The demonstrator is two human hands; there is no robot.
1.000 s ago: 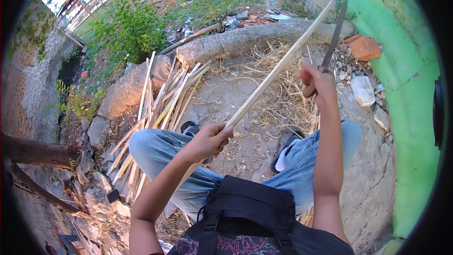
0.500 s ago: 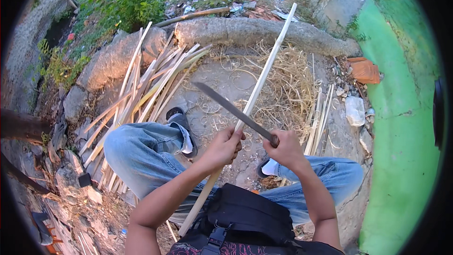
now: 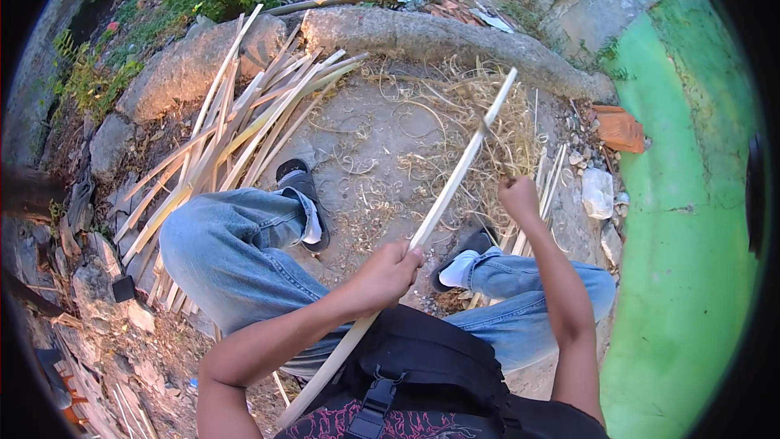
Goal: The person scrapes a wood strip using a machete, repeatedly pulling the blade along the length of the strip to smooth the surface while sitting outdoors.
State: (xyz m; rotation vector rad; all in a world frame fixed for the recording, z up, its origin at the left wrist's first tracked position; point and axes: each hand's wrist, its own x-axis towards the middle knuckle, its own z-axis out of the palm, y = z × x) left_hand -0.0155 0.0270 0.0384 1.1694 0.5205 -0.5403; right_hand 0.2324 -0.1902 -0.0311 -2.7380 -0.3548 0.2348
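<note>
My left hand (image 3: 388, 275) is wrapped round a long pale strip of split wood or bamboo (image 3: 463, 164). The strip slants from beside my black waist bag up and away to the right. Farther out and to its right, my right hand (image 3: 520, 197) is closed round the handle of a long dark-bladed knife (image 3: 482, 127). The blade is smeared by motion and hard to follow against the shavings. Part of it shows at the strip, near its far end.
Several split strips (image 3: 244, 126) lie piled on my left, with a few more (image 3: 555, 181) on the right. Curled shavings (image 3: 487, 89) cover the ground ahead. A stone kerb (image 3: 390, 32) curves behind them, and a green wall (image 3: 674, 236) stands right. My black bag (image 3: 431, 341) rests at my waist.
The knife and my right hand have moved outward, away from me, along the strip. The strip's far end has dropped nearer; my left hand still holds it. The view has shifted slightly.
</note>
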